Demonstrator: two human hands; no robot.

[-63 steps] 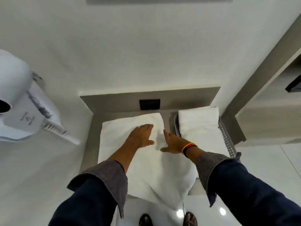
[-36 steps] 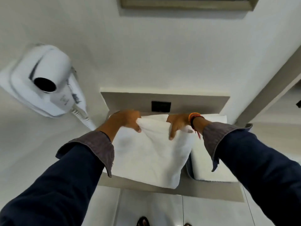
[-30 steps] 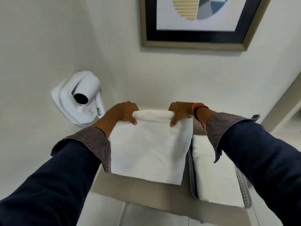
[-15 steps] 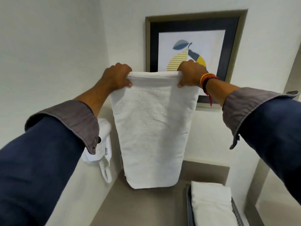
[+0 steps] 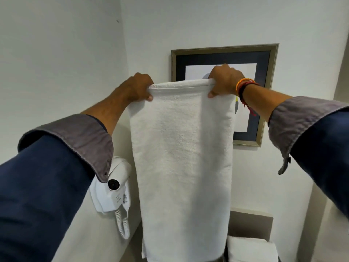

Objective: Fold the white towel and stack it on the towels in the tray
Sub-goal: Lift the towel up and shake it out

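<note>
The white towel (image 5: 183,157) hangs straight down in front of me, doubled over lengthwise, its lower end near the bottom of the view. My left hand (image 5: 137,89) grips its top left corner and my right hand (image 5: 225,81) grips its top right corner, both raised to about chest height. At the bottom right lies the stack of folded white towels (image 5: 251,250); the tray under them is hidden except for a dark sliver.
A white wall-mounted hair dryer (image 5: 113,188) with a coiled cord hangs on the left wall. A framed picture (image 5: 264,95) hangs on the far wall behind the towel. A beige counter back panel (image 5: 251,224) runs behind the stacked towels.
Both hands took the towel's far edge off the counter and lifted it high, so it now hangs vertically. My view tilted up from the counter to the wall.
</note>
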